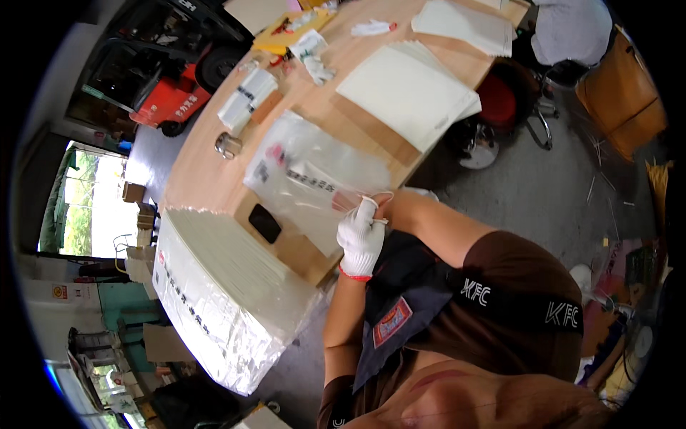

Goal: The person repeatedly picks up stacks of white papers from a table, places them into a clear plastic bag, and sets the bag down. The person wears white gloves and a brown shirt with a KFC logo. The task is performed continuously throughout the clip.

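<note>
My left hand (359, 242), in a white knit glove with a red cuff edge, is closed at the near edge of the table. At its fingertips is a thin white loop of cord or band (386, 193), which passes close to my right wrist. My bare right hand (383, 207) comes in from the right and is mostly hidden behind the glove and plastic, so its fingers cannot be made out. Both hands are at the near end of a clear plastic bag (293, 157) with dark print, lying flat. A pinkish patch shows through the bag beside the glove.
At left stands a large plastic-wrapped stack of pale sheets (221, 264); a black phone (264, 223) lies beside it. Farther off on the wooden table (196, 175) are a glass jar (228, 145), a white pack (247, 99) and pale sheets (407, 93). A chair (539, 107) stands right.
</note>
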Action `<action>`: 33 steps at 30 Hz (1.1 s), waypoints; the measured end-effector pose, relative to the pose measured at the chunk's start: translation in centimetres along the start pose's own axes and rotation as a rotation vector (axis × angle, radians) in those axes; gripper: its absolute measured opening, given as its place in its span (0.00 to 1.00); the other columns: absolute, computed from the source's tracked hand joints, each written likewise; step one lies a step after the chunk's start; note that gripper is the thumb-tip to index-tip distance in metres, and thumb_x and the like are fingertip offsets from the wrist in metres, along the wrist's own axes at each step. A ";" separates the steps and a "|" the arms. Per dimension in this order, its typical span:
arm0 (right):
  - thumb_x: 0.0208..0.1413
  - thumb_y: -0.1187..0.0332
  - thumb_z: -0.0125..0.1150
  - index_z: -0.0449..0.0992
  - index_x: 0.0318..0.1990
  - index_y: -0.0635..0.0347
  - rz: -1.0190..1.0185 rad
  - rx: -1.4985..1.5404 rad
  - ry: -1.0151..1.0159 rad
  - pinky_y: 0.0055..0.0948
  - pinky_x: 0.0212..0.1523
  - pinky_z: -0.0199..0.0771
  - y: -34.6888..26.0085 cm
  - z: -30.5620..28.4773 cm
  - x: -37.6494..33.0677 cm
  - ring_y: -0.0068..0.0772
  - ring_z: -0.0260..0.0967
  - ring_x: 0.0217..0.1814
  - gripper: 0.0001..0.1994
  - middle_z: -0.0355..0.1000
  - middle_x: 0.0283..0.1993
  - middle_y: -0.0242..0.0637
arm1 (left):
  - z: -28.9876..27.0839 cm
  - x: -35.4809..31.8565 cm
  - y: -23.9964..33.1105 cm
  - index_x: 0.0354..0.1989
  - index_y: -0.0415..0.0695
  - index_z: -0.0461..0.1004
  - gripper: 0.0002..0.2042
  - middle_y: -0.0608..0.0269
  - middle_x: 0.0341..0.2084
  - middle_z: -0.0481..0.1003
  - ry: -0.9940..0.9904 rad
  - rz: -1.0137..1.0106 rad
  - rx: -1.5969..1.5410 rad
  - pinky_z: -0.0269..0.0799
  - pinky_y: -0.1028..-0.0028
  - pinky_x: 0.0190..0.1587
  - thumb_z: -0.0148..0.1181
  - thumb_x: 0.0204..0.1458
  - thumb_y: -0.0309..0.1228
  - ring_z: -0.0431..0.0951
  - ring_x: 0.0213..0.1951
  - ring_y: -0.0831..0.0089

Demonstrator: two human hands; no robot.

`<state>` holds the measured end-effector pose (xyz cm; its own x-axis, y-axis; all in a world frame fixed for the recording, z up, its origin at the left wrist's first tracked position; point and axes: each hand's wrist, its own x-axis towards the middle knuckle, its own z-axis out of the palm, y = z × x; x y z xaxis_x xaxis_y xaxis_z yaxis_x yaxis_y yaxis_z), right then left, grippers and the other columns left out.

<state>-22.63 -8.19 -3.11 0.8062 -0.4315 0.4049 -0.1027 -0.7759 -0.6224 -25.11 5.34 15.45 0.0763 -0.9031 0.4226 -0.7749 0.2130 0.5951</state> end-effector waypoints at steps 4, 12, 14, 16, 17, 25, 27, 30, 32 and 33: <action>0.46 0.65 0.57 0.76 0.39 0.55 -0.163 -0.044 -0.026 0.38 0.49 0.67 -2.6 -1.8 -1.5 0.41 0.66 0.50 0.12 0.71 0.44 0.41 | 1.7 -4.1 -4.9 0.42 0.49 0.74 0.11 0.50 0.23 0.74 -0.046 -0.209 0.050 0.70 0.64 0.32 0.57 0.50 0.24 0.76 0.29 0.52; 0.44 0.62 0.61 0.71 0.44 0.53 0.192 -0.805 0.146 0.40 0.51 0.66 2.1 -18.0 -12.3 0.41 0.65 0.49 0.18 0.68 0.45 0.36 | 4.3 -3.2 -13.2 0.47 0.39 0.71 0.11 0.59 0.42 0.73 -0.009 -0.492 -0.429 0.65 0.74 0.48 0.46 0.59 0.26 0.71 0.43 0.72; 0.45 0.62 0.61 0.70 0.46 0.53 0.208 -0.814 0.115 0.39 0.50 0.67 4.7 -19.5 -13.8 0.39 0.66 0.50 0.19 0.68 0.47 0.34 | 5.9 -1.6 -12.6 0.48 0.39 0.71 0.12 0.59 0.42 0.73 -0.088 -0.470 -0.468 0.64 0.76 0.48 0.46 0.59 0.25 0.71 0.43 0.74; 0.50 0.60 0.57 0.70 0.48 0.54 0.137 -0.772 -0.007 0.37 0.48 0.70 6.9 -20.5 -14.4 0.36 0.68 0.49 0.18 0.70 0.47 0.33 | 7.6 0.5 -11.7 0.49 0.39 0.71 0.13 0.59 0.42 0.73 -0.166 -0.472 -0.514 0.64 0.76 0.48 0.46 0.58 0.25 0.71 0.43 0.75; 0.51 0.60 0.55 0.70 0.48 0.53 0.107 -0.777 -0.038 0.36 0.46 0.71 7.5 -20.8 -14.4 0.36 0.69 0.47 0.17 0.71 0.46 0.33 | 8.3 1.4 -11.2 0.49 0.39 0.71 0.13 0.59 0.41 0.73 -0.196 -0.472 -0.546 0.65 0.76 0.48 0.46 0.58 0.26 0.71 0.42 0.75; 0.43 0.62 0.56 0.73 0.32 0.51 -0.365 -0.877 0.020 0.31 0.25 0.69 3.5 -23.8 -11.8 0.32 0.70 0.29 0.09 0.72 0.34 0.31 | 14.1 5.4 -10.2 0.47 0.39 0.73 0.15 0.57 0.43 0.74 -0.248 -0.540 -0.907 0.68 0.73 0.44 0.52 0.57 0.36 0.72 0.42 0.73; 0.39 0.61 0.56 0.69 0.27 0.51 -0.380 -0.795 -0.036 0.34 0.20 0.65 -1.7 -22.6 -12.9 0.29 0.65 0.24 0.08 0.69 0.28 0.30 | 12.9 6.6 -5.6 0.45 0.38 0.74 0.16 0.56 0.42 0.74 -0.146 -1.062 -1.585 0.69 0.72 0.46 0.52 0.56 0.39 0.72 0.44 0.72; 0.48 0.44 0.59 0.74 0.44 0.55 -0.024 -0.196 -0.082 0.41 0.55 0.64 -7.4 -20.4 -14.4 0.47 0.66 0.54 0.25 0.69 0.48 0.47 | 13.6 2.9 -10.8 0.41 0.34 0.74 0.14 0.57 0.39 0.75 -0.105 -0.833 -0.928 0.69 0.70 0.45 0.55 0.49 0.30 0.73 0.41 0.70; 0.49 0.51 0.62 0.74 0.46 0.54 0.316 -0.119 0.162 0.41 0.63 0.56 -6.8 -21.1 -16.2 0.50 0.52 0.66 0.22 0.60 0.59 0.49 | 9.4 3.4 -10.1 0.43 0.31 0.72 0.14 0.54 0.36 0.76 -0.237 -0.938 -0.750 0.73 0.75 0.37 0.53 0.47 0.21 0.77 0.36 0.70; 0.53 0.53 0.59 0.73 0.48 0.56 0.513 -0.175 0.420 0.39 0.60 0.61 -6.1 -21.0 -16.9 0.42 0.61 0.61 0.21 0.69 0.52 0.44 | 7.9 2.4 -11.0 0.43 0.31 0.72 0.13 0.54 0.34 0.76 -0.220 -0.916 -0.854 0.74 0.74 0.33 0.52 0.47 0.20 0.78 0.33 0.69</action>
<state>-47.82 -5.80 7.91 0.3392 -0.8790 0.3350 -0.5328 -0.4730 -0.7017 -21.33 -2.10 4.52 0.1989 -0.8716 -0.4480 0.1613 -0.4218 0.8922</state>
